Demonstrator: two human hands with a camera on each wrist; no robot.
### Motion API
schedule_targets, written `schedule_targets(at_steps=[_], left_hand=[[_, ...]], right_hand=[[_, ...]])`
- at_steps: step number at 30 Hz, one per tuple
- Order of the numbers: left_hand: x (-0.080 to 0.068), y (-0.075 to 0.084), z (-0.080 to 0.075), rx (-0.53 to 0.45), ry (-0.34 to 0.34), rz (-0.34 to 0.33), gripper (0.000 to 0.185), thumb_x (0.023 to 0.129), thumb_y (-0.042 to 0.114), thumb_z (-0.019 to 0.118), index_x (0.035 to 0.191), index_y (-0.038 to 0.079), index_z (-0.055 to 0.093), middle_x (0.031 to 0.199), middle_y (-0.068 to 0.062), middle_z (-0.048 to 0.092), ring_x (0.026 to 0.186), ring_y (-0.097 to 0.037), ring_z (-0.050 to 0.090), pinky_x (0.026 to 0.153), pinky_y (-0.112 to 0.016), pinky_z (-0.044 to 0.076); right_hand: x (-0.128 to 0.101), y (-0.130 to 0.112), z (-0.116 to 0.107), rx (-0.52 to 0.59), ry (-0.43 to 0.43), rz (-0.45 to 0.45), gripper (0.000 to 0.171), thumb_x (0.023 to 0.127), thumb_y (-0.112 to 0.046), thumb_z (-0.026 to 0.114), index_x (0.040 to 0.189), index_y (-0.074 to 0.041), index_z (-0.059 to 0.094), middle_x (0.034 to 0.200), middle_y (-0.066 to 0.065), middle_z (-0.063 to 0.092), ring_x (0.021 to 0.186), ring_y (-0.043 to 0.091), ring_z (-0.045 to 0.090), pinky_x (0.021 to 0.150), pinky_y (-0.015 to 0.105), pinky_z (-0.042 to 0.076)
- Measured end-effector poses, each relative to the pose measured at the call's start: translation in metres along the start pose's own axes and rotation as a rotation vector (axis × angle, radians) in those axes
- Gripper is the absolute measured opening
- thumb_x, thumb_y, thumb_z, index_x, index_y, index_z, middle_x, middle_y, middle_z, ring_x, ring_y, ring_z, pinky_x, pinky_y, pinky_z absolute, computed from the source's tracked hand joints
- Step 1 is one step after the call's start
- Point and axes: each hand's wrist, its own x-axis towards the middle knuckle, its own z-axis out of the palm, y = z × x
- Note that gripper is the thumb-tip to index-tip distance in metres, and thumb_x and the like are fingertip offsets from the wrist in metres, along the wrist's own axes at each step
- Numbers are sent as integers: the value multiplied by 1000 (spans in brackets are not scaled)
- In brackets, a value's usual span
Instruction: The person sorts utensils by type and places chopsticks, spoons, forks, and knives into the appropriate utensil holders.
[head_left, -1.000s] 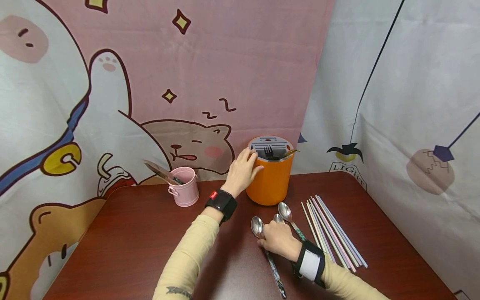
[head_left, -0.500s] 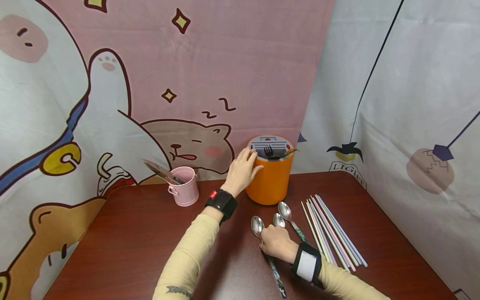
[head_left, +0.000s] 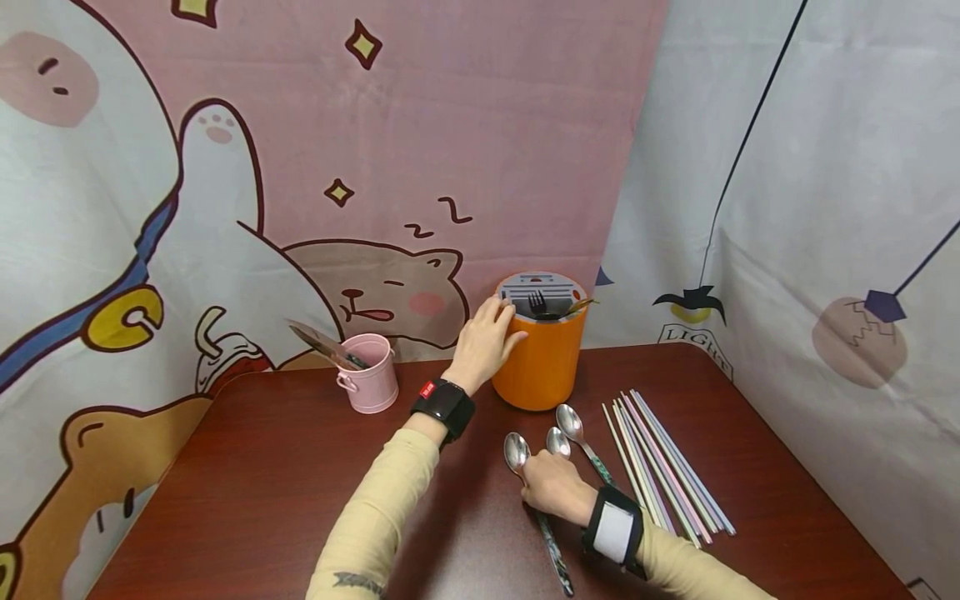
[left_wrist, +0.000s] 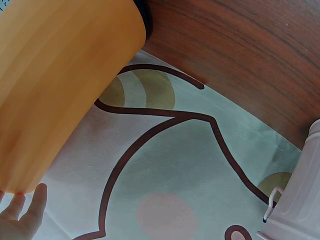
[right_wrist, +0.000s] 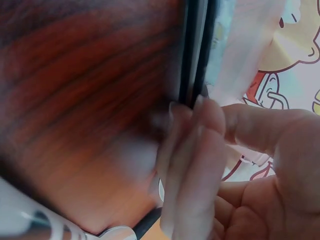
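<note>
My left hand (head_left: pixel 482 343) rests against the left rim of an orange utensil holder (head_left: pixel 536 367), its fingers fairly straight, thumb at the holder's side; in the left wrist view the fingertips (left_wrist: pixel 41 190) are right at the rim. The holder stands upright with a dark fork (head_left: pixel 537 302) and a gold-coloured utensil inside. My right hand (head_left: pixel 557 485) pinches the leftmost metal spoon (head_left: pixel 553 554) just below its bowl. Two more spoons lie beside it: a middle spoon (head_left: pixel 558 442), handle hidden under the hand, and a right spoon (head_left: pixel 572 421). In the right wrist view, fingers (right_wrist: pixel 200 160) and thumb meet on the dark-edged handle.
Several pastel straws (head_left: pixel 671 467) lie on the right of the brown table (head_left: pixel 285 500). At the back left stands a small pink bucket (head_left: pixel 372 387) with knives (head_left: pixel 322 343) leaning out of it. Printed cloth (head_left: pixel 480 125) hangs behind the table edge.
My right hand has shifted slightly and uncovered the middle spoon's bowl; the leftmost spoon has moved a little to the right with it. The left hand and the holder have stayed put.
</note>
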Motion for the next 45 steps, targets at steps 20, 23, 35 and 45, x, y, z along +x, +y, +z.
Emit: schedule_targets(at_steps=[20,23,35,45], left_hand=[[0,-1,2,-11,5,-3,45,93,43,57,121,9,56,125,-10,52,123,-23,49,78,-39,56],[0,-1,2,-12,7,3,45,93,43,56,121,9,56,125,-10,52,122,-23,50,77,-39,56],[1,-1,2,-11,-2,-3,43,93,41,57,121,9,56,124,-8,53,121,-22,50,77,-39,56],[1,-1,1,-15,-9,-5,44,93,42,57,122,9,55,125,-9,52,123,-22,49,77,-40,55]], right_hand=[[3,2,-52,52,152,83,34,78,-12,68,52,-13,45,53,-7,32,45,9,34,40,22,27],[5,3,-66,37,206,98,31,80,-12,68,56,-11,48,53,-4,35,45,10,38,40,22,28],[9,13,-122,70,494,163,28,85,-15,65,65,-8,48,52,-2,37,44,17,44,40,26,32],[10,21,-160,107,743,154,21,87,-14,64,74,2,58,67,18,68,53,29,63,49,41,50]])
